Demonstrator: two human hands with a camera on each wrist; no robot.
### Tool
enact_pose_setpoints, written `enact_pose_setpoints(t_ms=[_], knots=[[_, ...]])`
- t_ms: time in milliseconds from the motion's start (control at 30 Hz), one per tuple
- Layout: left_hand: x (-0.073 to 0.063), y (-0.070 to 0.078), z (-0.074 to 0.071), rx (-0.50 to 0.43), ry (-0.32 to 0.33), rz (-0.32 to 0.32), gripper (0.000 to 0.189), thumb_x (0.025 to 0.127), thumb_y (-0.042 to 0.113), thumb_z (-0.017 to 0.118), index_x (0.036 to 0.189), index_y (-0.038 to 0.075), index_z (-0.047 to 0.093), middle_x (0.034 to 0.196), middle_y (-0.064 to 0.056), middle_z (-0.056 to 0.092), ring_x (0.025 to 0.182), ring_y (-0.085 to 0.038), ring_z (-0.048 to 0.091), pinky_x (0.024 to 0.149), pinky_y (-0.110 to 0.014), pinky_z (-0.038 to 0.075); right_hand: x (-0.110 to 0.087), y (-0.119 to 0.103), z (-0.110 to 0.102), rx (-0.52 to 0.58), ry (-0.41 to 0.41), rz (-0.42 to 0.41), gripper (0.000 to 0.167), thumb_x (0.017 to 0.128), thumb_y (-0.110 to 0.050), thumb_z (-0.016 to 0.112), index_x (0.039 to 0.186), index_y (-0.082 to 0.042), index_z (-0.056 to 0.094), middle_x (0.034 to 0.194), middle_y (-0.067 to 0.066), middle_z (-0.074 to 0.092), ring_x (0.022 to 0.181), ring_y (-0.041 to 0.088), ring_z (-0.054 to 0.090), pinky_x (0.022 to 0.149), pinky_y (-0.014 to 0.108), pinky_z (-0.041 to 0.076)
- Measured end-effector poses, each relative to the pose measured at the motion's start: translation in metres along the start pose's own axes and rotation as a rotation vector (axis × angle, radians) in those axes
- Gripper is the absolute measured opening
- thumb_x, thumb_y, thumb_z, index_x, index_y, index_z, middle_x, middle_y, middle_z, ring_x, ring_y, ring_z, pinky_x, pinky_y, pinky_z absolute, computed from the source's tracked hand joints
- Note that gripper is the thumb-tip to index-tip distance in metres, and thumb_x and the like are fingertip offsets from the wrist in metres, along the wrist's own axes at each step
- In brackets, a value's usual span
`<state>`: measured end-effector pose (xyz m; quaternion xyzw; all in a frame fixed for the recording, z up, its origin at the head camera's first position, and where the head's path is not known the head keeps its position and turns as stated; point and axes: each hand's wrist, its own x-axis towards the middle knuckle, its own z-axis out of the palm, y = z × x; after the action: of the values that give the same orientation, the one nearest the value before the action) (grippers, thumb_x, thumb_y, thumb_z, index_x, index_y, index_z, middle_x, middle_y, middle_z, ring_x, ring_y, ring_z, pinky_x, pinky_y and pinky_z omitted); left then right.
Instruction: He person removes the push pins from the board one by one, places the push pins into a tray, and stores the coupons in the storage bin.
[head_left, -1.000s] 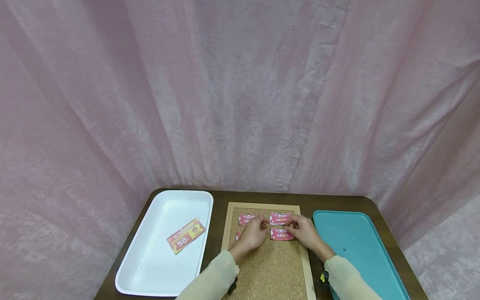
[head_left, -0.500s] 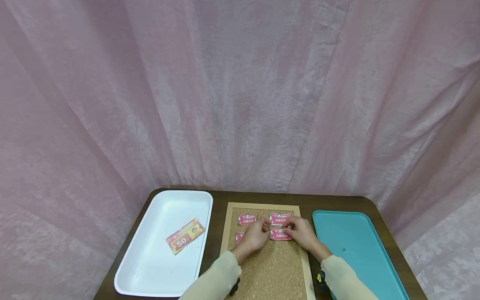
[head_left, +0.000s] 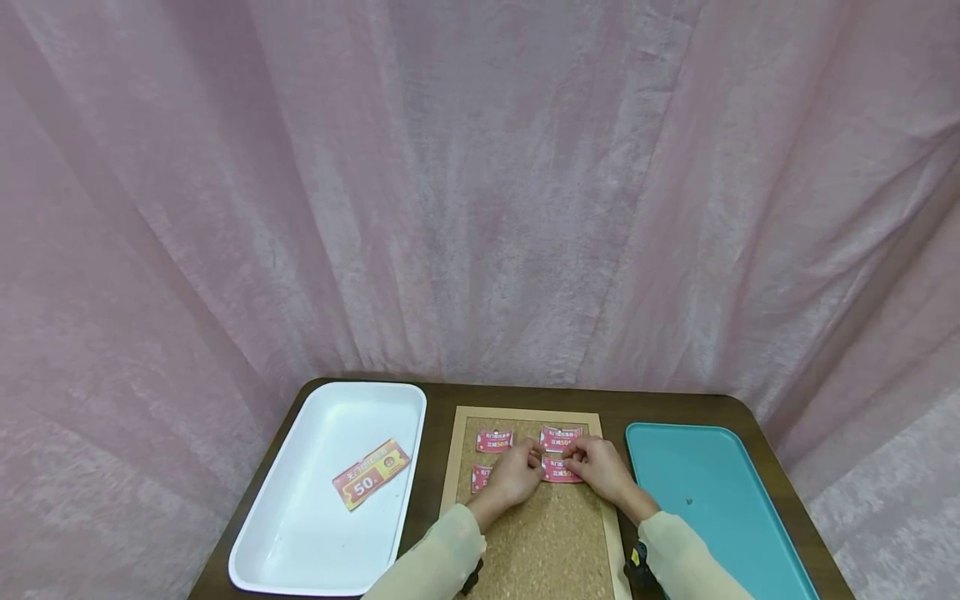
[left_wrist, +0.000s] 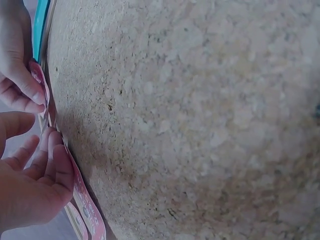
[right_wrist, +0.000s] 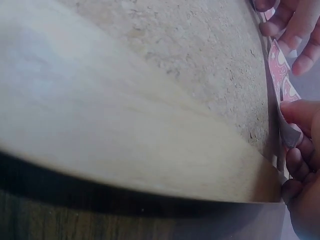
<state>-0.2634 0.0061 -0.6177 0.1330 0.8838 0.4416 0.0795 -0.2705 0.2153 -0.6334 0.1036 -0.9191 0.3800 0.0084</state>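
Near the top of the cork board (head_left: 551, 542), my right hand (head_left: 606, 471) pinches the right side of a pink paper coupon (head_left: 558, 473). In the right wrist view, the right thumb lies on the coupon (right_wrist: 276, 67), whose near end curls up between the fingers. My left hand (head_left: 516, 472) is bent at the coupon's left end, with a small pale piece (right_wrist: 293, 53) at its fingertips; its kind I cannot tell. Just above is another pink coupon (head_left: 557, 435). Two more lie to the left, an upper one (head_left: 494, 441) and a lower one (head_left: 481, 477) partly behind the left hand.
A white tray (head_left: 307, 533) on the left holds a larger pink and yellow coupon (head_left: 371, 473). On the right, a teal tray (head_left: 720, 500) has a tiny dark item (head_left: 689, 501) in it. Both stand on a dark wooden table (head_left: 517, 395) before a pink curtain (head_left: 480, 208).
My right hand has shifted slightly left along the lower right coupon, toward my left hand. The left hand has moved slightly right and down. The trays and other coupons have stayed put.
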Motion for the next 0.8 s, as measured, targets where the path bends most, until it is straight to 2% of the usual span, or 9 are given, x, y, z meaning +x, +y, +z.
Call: enact_pose_setpoints(t_ms=[200, 600, 800], knots=[[0.0001, 0.0011, 0.0023, -0.005, -0.010, -0.002, 0.025, 0.094, 0.004, 0.072, 0.119, 0.008, 0.069, 0.090, 0.002, 0.068, 0.081, -0.010, 0.061, 0.070, -0.032, 0.052, 0.0001, -0.0026, 0.0005, -0.001, -0.011, 0.026, 0.007, 0.092, -0.007, 0.080, 0.089, -0.013, 0.076, 0.078, -0.006, 0.062, 0.070, 0.007, 0.053, 0.063, 0.023, 0.044], [-0.0001, 0.0014, 0.0052, 0.057, -0.020, 0.014, 0.025, 0.093, 0.006, 0.075, 0.117, 0.010, 0.069, 0.089, 0.002, 0.064, 0.076, -0.010, 0.055, 0.065, -0.031, 0.045, 0.0022, -0.0036, -0.0009, -0.017, -0.046, -0.001, 0.010, 0.091, -0.002, 0.077, 0.088, -0.011, 0.074, 0.075, -0.005, 0.063, 0.066, 0.006, 0.052, 0.059, 0.023, 0.044], [-0.0012, 0.0008, 0.0058, 0.068, -0.006, 0.028, 0.027, 0.089, 0.004, 0.076, 0.114, 0.011, 0.068, 0.086, 0.003, 0.063, 0.073, -0.009, 0.053, 0.063, -0.029, 0.043, 0.0042, -0.0073, -0.0001, -0.037, -0.042, 0.051, 0.012, 0.090, -0.003, 0.076, 0.083, -0.012, 0.072, 0.072, -0.005, 0.061, 0.064, 0.007, 0.051, 0.058, 0.023, 0.042]])
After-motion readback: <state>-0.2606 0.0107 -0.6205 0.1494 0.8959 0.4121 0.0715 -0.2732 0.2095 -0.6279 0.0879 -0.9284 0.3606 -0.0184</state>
